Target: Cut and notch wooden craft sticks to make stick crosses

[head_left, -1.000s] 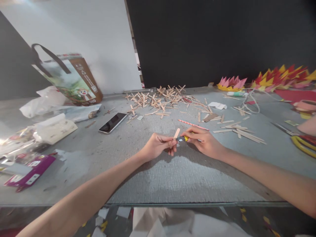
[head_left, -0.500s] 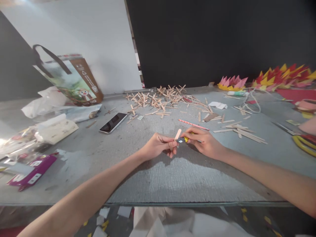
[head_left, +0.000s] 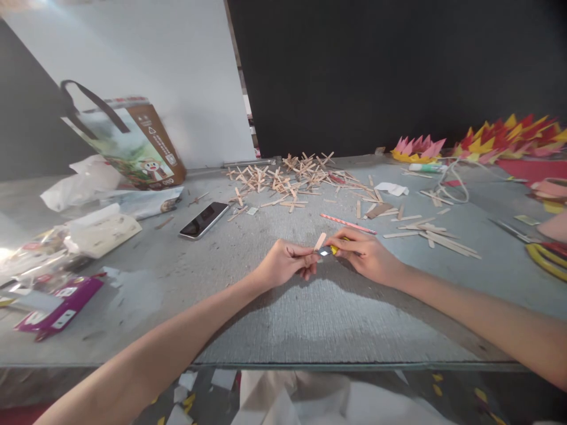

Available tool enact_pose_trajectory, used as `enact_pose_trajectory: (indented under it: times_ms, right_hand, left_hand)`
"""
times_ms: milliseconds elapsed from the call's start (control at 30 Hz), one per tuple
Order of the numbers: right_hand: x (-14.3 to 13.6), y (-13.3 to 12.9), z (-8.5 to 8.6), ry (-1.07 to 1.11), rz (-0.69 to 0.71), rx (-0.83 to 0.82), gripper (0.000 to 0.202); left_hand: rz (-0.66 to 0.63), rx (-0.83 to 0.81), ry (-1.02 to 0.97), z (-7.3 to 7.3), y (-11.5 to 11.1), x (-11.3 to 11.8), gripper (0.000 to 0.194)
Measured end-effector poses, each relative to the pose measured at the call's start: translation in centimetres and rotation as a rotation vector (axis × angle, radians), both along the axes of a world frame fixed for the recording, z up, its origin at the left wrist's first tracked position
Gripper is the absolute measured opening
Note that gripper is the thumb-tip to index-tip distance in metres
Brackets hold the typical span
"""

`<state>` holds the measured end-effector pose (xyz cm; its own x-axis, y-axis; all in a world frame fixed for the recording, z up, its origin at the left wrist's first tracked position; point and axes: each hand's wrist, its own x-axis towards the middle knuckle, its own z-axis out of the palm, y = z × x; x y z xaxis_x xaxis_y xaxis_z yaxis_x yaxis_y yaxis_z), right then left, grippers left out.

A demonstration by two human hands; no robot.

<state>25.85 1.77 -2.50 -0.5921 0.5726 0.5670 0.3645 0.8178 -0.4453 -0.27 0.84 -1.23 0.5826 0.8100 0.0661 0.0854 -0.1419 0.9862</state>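
Note:
In my left hand [head_left: 290, 260] a short wooden craft stick [head_left: 320, 241] is pinched between thumb and fingers, its rounded end pointing up. My right hand [head_left: 365, 254] grips a yellow utility knife [head_left: 334, 249], and its dark grey blade reaches the stick beside my left thumb. The fingers hide most of the knife's handle and the stick's lower part. Just beyond my right hand lies a red-and-white patterned pencil [head_left: 348, 224]. Both hands are close together, low over the grey table [head_left: 283, 330].
A heap of craft sticks [head_left: 287, 180] lies at the back, with loose sticks [head_left: 443, 239] to the right. The phone [head_left: 204, 221], paper bag [head_left: 142, 147] and plastic packets [head_left: 66, 307] are on the left. Yellow-handled scissors [head_left: 547, 260] and folded paper pieces [head_left: 509, 139] occupy the right.
The craft stick's visible end is slightly lower and tilted a little further right. The blade has turned slightly and catches more light. Both hands stay nearly in place.

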Motion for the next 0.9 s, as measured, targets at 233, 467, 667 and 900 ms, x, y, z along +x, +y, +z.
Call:
enact_pose_trajectory:
  times_ms: [233,467,667,900]
  right_hand:
    - [-0.1,-0.1,0.1,0.013,-0.011,0.015,0.034]
    - [-0.1,-0.1,0.3,-0.001,-0.013,-0.021,0.032]
    - [-0.1,-0.3,0.2,-0.011,-0.012,-0.015,0.032]
    - [0.0,-0.1,0.2,-0.014,-0.037,0.006,0.030]
  left_hand:
    - [-0.068,-0.052,0.013,0.3,-0.1,0.0,0.048]
    - [0.092,0.059,0.002,0.1,-0.3,0.3,0.046]
    - [-0.110,-0.080,0.012,0.8,-0.1,0.0,0.046]
    - [0.124,0.115,0.043,-0.4,-0.4,0.6,0.041]
